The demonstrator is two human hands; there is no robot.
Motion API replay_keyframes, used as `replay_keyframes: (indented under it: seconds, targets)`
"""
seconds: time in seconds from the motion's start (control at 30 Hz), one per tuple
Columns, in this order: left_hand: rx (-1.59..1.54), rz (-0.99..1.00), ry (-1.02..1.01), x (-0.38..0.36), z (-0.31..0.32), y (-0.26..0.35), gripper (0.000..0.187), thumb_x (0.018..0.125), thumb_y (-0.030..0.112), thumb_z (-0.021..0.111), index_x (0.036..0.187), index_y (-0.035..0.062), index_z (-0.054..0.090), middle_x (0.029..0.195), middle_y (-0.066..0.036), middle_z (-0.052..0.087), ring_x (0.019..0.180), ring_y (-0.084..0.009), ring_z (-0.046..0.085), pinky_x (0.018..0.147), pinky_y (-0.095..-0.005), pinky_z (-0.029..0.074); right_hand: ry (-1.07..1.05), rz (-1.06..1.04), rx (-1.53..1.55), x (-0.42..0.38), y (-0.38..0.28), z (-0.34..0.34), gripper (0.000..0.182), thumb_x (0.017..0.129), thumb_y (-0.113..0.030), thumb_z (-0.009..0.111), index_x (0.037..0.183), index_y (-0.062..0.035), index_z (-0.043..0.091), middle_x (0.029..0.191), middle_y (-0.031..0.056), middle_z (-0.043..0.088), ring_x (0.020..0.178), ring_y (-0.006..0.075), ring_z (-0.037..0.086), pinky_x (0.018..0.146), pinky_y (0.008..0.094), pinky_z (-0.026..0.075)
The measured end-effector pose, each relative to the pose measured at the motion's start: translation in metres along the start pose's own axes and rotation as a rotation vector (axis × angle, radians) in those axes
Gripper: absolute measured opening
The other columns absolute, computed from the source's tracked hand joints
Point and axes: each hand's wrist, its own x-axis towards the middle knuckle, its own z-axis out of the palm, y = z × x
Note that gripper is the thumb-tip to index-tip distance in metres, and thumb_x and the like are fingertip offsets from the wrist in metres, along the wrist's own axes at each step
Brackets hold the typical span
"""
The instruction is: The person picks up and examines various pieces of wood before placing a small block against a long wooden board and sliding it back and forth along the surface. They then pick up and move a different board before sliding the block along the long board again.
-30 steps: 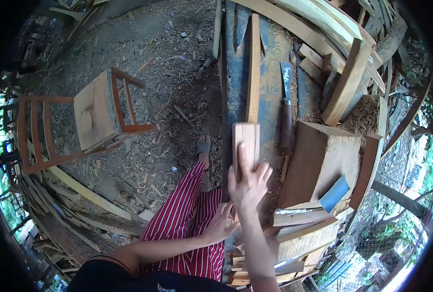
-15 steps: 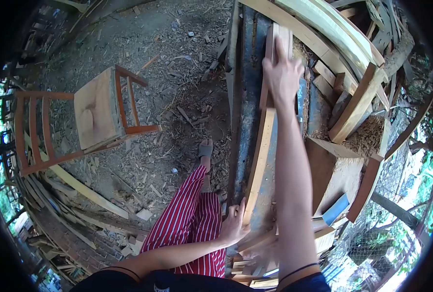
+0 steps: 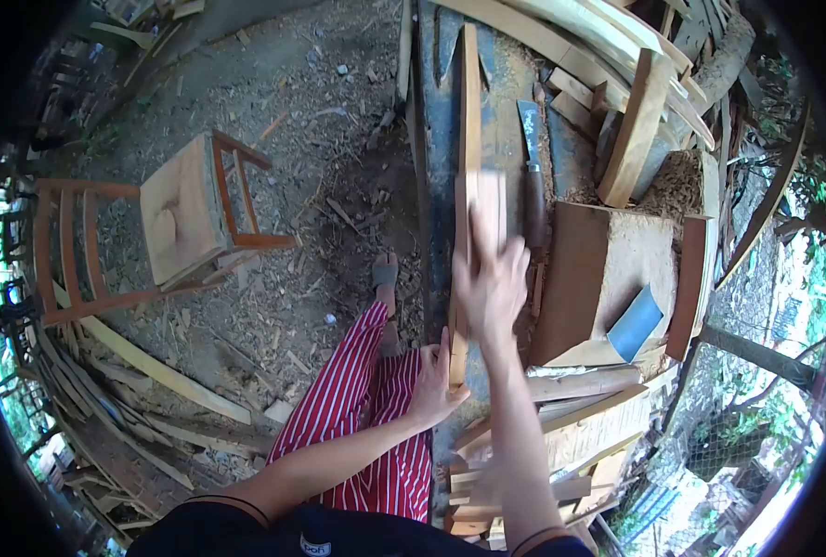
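A long narrow wooden strip [image 3: 469, 102] lies lengthwise along the workbench [image 3: 441, 139]. My left hand [image 3: 434, 388] grips the near end of the strip, thumb and fingers around it. Farther up, my right hand [image 3: 494, 286] is wrapped round a pale wooden block [image 3: 490, 200] that rests on the strip; the block and fingers are blurred by motion. Right of the block, a knife [image 3: 531, 153] with a dark handle lies on the bench.
A large wooden block [image 3: 575, 278] sits at the right with a blue curved sheet [image 3: 636, 323] on it. Cut boards [image 3: 589, 422] are stacked near my right arm. A wooden chair [image 3: 185, 218] stands on the littered ground at the left.
My right hand and the pale block have moved back along the strip towards me, exposing its far part. The knife has come into clear view. My left hand remains at the near end.
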Motion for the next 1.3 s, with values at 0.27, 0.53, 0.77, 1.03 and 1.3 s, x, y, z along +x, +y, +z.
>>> replay_keyframes:
  seconds: [0.27, 0.53, 0.77, 1.03, 1.3]
  targets:
    - [0.009, 0.146, -0.022, 0.010, 0.007, -0.001, 0.093, 0.076, 0.010, 0.065, 0.146, -0.0136, 0.008, 0.124, -0.030, 0.033, 0.114, -0.0466, 0.044, 0.097, -0.0459, 0.043, 0.006, 0.022, 0.027, -0.011, -0.006, -0.012, 0.076, 0.077, -0.022, 0.068, 0.147, -0.0396, 0.041, 0.095, 0.0148, 0.045, 0.088, 0.0326, 0.050, 0.074, 0.0430, 0.049]
    - [-0.081, 0.063, -0.103, 0.014, 0.009, 0.011, 0.093, 0.078, 0.010, 0.064, 0.147, -0.0128, 0.005, 0.124, -0.031, 0.033, 0.113, -0.0469, 0.047, 0.095, -0.0454, 0.046, -0.038, 0.028, 0.000, 0.007, -0.009, -0.010, 0.072, 0.080, -0.020, 0.069, 0.146, -0.0365, 0.044, 0.091, 0.0158, 0.040, 0.085, 0.0345, 0.045, 0.075, 0.0433, 0.046]
    - [-0.082, 0.042, -0.115, 0.011, 0.015, 0.009, 0.093, 0.081, 0.013, 0.065, 0.148, -0.0121, 0.006, 0.126, -0.030, 0.034, 0.112, -0.0442, 0.050, 0.092, -0.0416, 0.050, 0.077, -0.100, -0.068, 0.137, -0.036, 0.012, 0.073, 0.081, -0.021, 0.068, 0.147, -0.0376, 0.040, 0.095, 0.0181, 0.044, 0.090, 0.0357, 0.048, 0.077, 0.0455, 0.049]
    - [-0.110, 0.044, -0.159, 0.012, 0.016, 0.005, 0.091, 0.082, 0.018, 0.064, 0.147, -0.0147, 0.009, 0.124, -0.030, 0.036, 0.110, -0.0429, 0.052, 0.089, -0.0401, 0.052, 0.178, -0.097, -0.026, 0.304, -0.050, 0.044, 0.066, 0.082, -0.040, 0.059, 0.145, -0.0417, 0.039, 0.119, 0.0286, 0.053, 0.113, 0.0478, 0.051, 0.098, 0.0504, 0.045]
    - [-0.056, 0.158, -0.013, 0.013, 0.021, 0.004, 0.094, 0.076, 0.001, 0.059, 0.150, -0.0093, 0.001, 0.118, -0.026, 0.033, 0.072, -0.0295, 0.058, 0.056, -0.0322, 0.056, 0.154, -0.224, -0.126, 0.193, -0.016, 0.028, 0.063, 0.081, -0.030, 0.061, 0.141, -0.0417, 0.046, 0.110, 0.0252, 0.051, 0.103, 0.0431, 0.054, 0.084, 0.0470, 0.053]
